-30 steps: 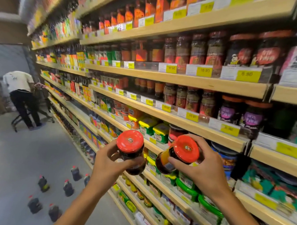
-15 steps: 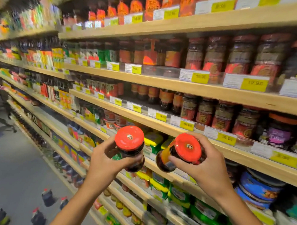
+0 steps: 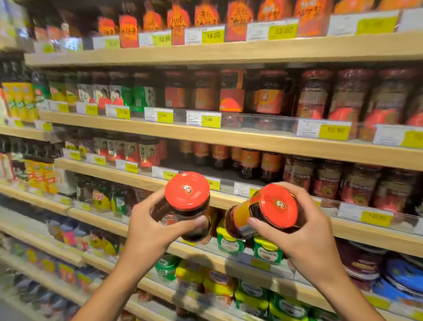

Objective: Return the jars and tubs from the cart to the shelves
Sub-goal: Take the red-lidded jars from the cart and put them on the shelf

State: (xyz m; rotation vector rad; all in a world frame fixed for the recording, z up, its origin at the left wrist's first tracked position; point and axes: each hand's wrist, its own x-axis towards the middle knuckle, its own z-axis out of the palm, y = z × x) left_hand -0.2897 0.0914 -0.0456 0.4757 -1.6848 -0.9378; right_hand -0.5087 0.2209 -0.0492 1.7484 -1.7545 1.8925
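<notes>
Two red-lidded jars up in front of the shelves: left jar (image 3: 188, 205) upright in the left hand (image 3: 154, 227), right jar (image 3: 264, 212) tipped leftward in the right hand (image 3: 304, 239), fingers wrapped round each. Jars apart, just below the shelf edge (image 3: 137, 179), a bare gap (image 3: 205, 171) behind it.

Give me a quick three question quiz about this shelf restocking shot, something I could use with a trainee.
1. True or false: each hand holds a red-lidded jar.
2. Which jar is tipped further onto its side? A) the one in the left hand B) the one in the right hand
3. Fill in: the shelf price tags are white and ____.

Key
1. True: left jar, right jar.
2. B; its lid faces the camera and its orange label shows.
3. Yellow, as on this price tag.
</notes>
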